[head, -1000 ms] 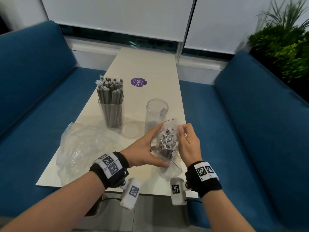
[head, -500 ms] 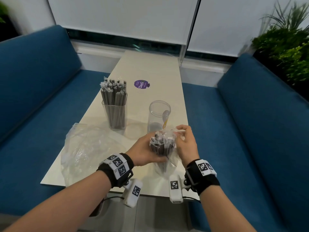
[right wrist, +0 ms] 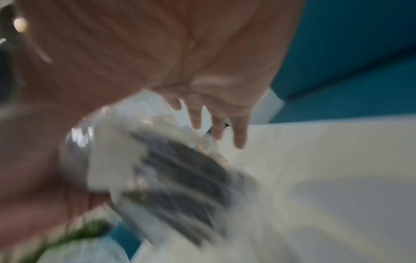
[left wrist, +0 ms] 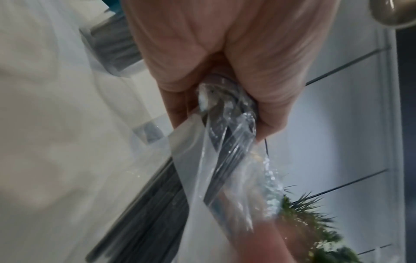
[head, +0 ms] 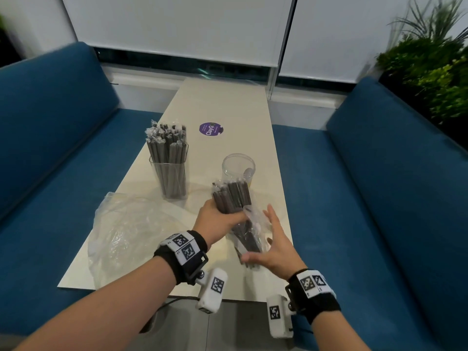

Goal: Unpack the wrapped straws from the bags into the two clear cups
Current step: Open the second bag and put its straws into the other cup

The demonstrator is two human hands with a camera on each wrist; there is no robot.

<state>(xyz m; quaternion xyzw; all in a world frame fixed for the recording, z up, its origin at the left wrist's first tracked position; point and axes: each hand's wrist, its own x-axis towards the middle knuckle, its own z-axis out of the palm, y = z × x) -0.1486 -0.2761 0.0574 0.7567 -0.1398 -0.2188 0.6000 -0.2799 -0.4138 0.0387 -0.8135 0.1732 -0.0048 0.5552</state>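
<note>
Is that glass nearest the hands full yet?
Nearly empty: the clear cup shows no straws inside, only one small thing I cannot make out.

Head view looks steeply down along the table (head: pixel 228 102) from above. Both wrist views sit tight under the palms, close and blurred, sharing the bagged straws (head: pixel 231 198) with it.

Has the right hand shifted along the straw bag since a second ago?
Yes. The right hand has dropped from the bag's top, beside the empty clear cup, down toward the table's near edge, fingers spread along the bag.
</note>
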